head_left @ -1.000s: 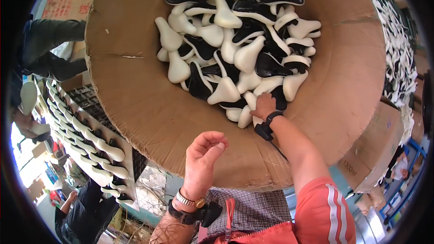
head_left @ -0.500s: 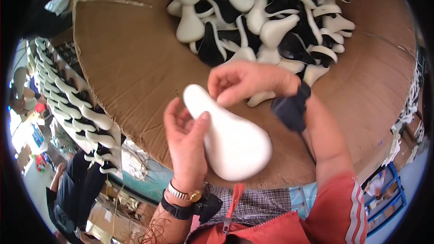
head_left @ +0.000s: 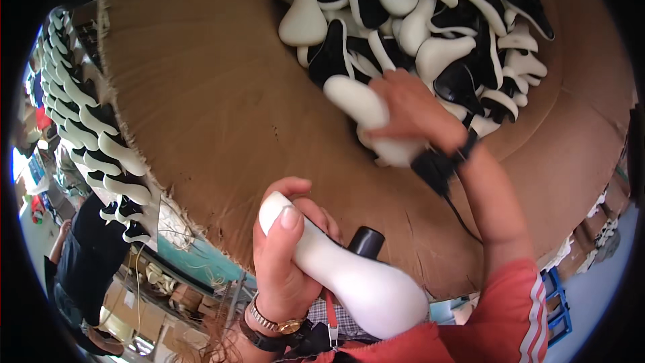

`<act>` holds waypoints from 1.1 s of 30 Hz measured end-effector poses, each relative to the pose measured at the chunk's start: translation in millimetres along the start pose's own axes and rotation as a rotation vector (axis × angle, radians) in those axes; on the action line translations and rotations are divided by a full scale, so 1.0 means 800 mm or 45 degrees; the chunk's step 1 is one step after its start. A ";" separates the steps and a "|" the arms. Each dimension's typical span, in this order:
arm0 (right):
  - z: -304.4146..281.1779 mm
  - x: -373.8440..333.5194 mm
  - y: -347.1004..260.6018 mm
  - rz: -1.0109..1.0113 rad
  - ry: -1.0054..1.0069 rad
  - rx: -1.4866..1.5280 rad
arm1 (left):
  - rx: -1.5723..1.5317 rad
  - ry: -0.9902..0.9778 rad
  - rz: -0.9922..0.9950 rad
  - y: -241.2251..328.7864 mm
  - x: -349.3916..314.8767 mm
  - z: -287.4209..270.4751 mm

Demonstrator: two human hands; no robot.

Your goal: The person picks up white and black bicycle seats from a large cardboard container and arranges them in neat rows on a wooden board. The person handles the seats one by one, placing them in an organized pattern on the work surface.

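My left hand [head_left: 285, 262] grips a white bicycle saddle [head_left: 366, 286] by its narrow nose, thumb on top and fingers underneath. The saddle's smooth top faces up, its wide end toward my red jacket. A short black cylinder [head_left: 367, 242] sticks out beyond the saddle's far edge; what it is joined to is hidden. Inside the large cardboard box, my right hand [head_left: 413, 111] is closed around another white saddle [head_left: 356, 99] at the near side of the pile. That hand is slightly blurred, and its fingertips are partly hidden.
Several white saddles with black undersides lie heaped in the cardboard box [head_left: 201, 94]. Left of it, more saddles stand in rows on a rack [head_left: 87, 121]. A person in dark clothes [head_left: 94, 255] is at the lower left. A blue frame [head_left: 556, 302] stands at the right.
My right hand has moved from beside the held saddle out to the pile and taken hold of another one. My left hand has lowered its saddle toward me and tilted it.
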State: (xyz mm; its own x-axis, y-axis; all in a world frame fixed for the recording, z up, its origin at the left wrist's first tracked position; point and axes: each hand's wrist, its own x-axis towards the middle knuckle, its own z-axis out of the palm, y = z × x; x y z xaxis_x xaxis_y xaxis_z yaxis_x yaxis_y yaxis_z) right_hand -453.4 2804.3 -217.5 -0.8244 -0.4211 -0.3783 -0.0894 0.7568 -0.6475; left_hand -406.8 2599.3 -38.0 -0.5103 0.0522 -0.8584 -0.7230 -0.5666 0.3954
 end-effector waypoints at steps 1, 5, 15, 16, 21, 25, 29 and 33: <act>-0.036 -0.015 -0.038 -0.121 0.008 0.072 | 0.040 0.044 0.031 0.001 0.001 0.001; -0.107 -0.065 -0.133 -0.179 0.058 0.031 | 0.226 0.142 0.069 0.014 0.002 0.017; -0.089 0.069 -0.051 -0.188 -0.700 0.966 | 0.204 0.040 0.005 0.026 -0.007 -0.024; -0.054 0.111 -0.008 -0.035 -0.474 1.151 | 0.230 -0.003 -0.001 0.028 -0.006 -0.025; 0.170 0.249 0.193 0.543 0.476 0.107 | 0.172 -0.122 0.206 0.034 -0.008 -0.039; 0.214 0.236 0.161 0.361 0.762 -0.025 | 0.035 -0.220 0.369 0.015 -0.023 -0.069; 0.185 0.181 0.159 0.416 0.659 0.009 | 0.264 -0.470 0.692 0.016 -0.030 -0.055; 0.145 0.082 0.132 0.553 0.254 0.155 | 0.256 -0.679 0.987 0.065 -0.097 -0.062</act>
State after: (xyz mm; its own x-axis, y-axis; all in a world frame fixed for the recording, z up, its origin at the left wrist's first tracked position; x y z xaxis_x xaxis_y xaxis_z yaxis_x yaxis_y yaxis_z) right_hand -452.2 2798.2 -387.7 -0.8631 0.0334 -0.5039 0.3424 0.7722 -0.5353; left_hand -381.9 2525.2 33.2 -0.9887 0.1178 -0.0929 -0.1367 -0.4521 0.8814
